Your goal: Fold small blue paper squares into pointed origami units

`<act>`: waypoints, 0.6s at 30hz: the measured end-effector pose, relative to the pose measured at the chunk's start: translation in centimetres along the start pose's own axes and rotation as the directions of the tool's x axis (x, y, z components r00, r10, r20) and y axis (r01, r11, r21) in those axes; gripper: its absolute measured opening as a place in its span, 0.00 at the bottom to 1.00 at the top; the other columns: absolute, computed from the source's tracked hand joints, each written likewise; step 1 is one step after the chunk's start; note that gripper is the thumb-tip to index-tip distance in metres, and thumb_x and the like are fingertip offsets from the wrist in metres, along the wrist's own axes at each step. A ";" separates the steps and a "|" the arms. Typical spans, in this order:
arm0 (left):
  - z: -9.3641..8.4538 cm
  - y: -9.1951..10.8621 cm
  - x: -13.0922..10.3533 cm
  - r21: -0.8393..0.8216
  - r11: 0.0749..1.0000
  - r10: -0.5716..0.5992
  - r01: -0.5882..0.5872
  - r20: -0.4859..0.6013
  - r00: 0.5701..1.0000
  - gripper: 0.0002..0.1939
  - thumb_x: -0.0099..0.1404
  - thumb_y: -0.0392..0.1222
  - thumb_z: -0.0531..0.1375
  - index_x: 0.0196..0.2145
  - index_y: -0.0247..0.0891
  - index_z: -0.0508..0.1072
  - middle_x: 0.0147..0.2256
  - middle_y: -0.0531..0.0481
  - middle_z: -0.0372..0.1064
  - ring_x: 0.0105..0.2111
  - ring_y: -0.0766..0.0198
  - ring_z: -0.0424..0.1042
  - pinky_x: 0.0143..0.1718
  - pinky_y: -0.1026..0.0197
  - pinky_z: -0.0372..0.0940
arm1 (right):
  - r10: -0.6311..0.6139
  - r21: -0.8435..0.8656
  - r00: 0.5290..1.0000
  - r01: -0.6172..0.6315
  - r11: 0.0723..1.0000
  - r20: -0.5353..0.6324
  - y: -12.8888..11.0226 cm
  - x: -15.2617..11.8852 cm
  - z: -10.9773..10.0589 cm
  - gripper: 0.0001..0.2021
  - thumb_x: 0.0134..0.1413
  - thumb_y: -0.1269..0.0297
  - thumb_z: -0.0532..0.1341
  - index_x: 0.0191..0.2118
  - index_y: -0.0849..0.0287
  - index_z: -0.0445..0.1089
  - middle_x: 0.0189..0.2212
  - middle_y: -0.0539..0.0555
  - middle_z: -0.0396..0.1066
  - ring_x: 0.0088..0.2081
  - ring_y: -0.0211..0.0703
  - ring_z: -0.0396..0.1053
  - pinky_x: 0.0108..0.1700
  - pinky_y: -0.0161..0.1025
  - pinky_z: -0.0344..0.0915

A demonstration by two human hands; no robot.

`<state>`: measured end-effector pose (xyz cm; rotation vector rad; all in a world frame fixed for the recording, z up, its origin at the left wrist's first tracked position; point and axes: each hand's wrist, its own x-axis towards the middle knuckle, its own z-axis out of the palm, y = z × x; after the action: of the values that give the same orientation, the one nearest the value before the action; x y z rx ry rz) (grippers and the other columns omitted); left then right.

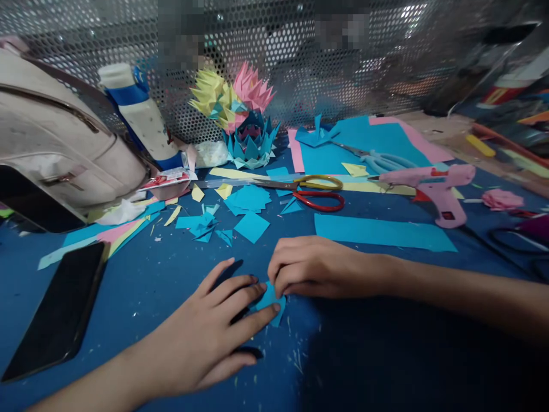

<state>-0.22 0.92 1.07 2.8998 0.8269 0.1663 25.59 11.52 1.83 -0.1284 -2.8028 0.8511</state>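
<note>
A small blue paper piece (pixel 271 303) lies on the blue tabletop between my hands. My left hand (pixel 218 326) is spread beside it, two fingertips resting on the paper. The fingers of my right hand (pixel 311 267) are curled together at the paper's upper right edge, pinching it. Just beyond, a flat blue square (pixel 252 227), a pile of blue squares (pixel 247 199) and some folded blue pieces (pixel 201 225) are on the table. A blue paper strip (pixel 381 233) lies behind my right hand.
Scissors with red and yellow handles (pixel 317 186), a pink glue gun (pixel 437 186) and a folded paper flower (pixel 251 140) stand or lie farther back. A dark phone (pixel 60 309), a bottle (pixel 143 117) and a bag (pixel 64 126) are at left.
</note>
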 end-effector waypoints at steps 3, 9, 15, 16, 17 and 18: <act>0.0 -0.1 0.0 0.000 1.000 0.005 -0.005 0.013 1.000 0.27 0.75 0.54 0.52 0.67 0.43 0.57 0.59 0.46 0.62 0.61 0.51 0.58 0.69 0.38 0.30 | -0.032 -0.016 0.999 0.033 0.999 0.029 0.2 0.0 0.1 0.09 0.68 0.68 0.56 0.46 0.59 0.73 0.44 0.54 0.71 0.44 0.41 0.65 0.47 0.37 0.59; 0.0 -0.1 0.1 0.015 1.000 0.005 -0.006 0.043 0.999 0.29 0.73 0.53 0.55 0.68 0.44 0.55 0.58 0.45 0.61 0.62 0.49 0.57 0.68 0.35 0.35 | -0.047 0.004 0.998 0.047 0.999 0.047 0.5 0.0 0.1 0.10 0.68 0.66 0.56 0.49 0.57 0.72 0.43 0.55 0.70 0.43 0.41 0.65 0.47 0.38 0.58; -0.2 -0.1 0.3 0.035 0.999 0.009 -0.011 0.048 0.999 0.28 0.73 0.49 0.55 0.67 0.47 0.56 0.59 0.45 0.61 0.61 0.49 0.58 0.68 0.34 0.40 | -0.076 -0.130 0.997 0.074 0.989 -0.010 0.5 -0.2 0.7 0.13 0.65 0.77 0.51 0.45 0.59 0.70 0.43 0.55 0.68 0.42 0.40 0.63 0.41 0.37 0.57; -0.2 -0.1 0.3 0.041 0.999 0.009 -0.011 0.047 0.999 0.28 0.73 0.49 0.55 0.68 0.47 0.55 0.60 0.45 0.61 0.61 0.49 0.57 0.68 0.34 0.40 | -0.071 -0.144 0.997 0.069 0.987 -0.010 0.5 -0.2 0.7 0.13 0.65 0.78 0.51 0.44 0.58 0.70 0.44 0.54 0.68 0.41 0.40 0.62 0.41 0.37 0.56; -0.2 -0.1 0.3 0.047 0.999 0.008 -0.010 0.044 0.999 0.28 0.74 0.49 0.55 0.68 0.47 0.55 0.60 0.45 0.61 0.62 0.49 0.57 0.68 0.34 0.40 | -0.069 -0.153 0.998 0.067 0.986 -0.006 0.4 -0.3 0.8 0.12 0.65 0.78 0.51 0.43 0.58 0.70 0.43 0.54 0.68 0.41 0.40 0.62 0.40 0.37 0.56; -0.2 -0.1 0.3 0.050 0.999 0.013 -0.015 0.039 0.999 0.28 0.74 0.50 0.54 0.68 0.47 0.55 0.59 0.45 0.61 0.61 0.49 0.57 0.68 0.34 0.40 | -0.069 -0.160 0.998 0.068 0.985 0.000 0.4 -0.3 0.8 0.11 0.65 0.77 0.51 0.42 0.59 0.69 0.43 0.54 0.68 0.41 0.40 0.61 0.40 0.37 0.56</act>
<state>0.00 1.17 1.29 2.9462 0.8162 0.0914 25.68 11.37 0.91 -0.0588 -2.8493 0.6097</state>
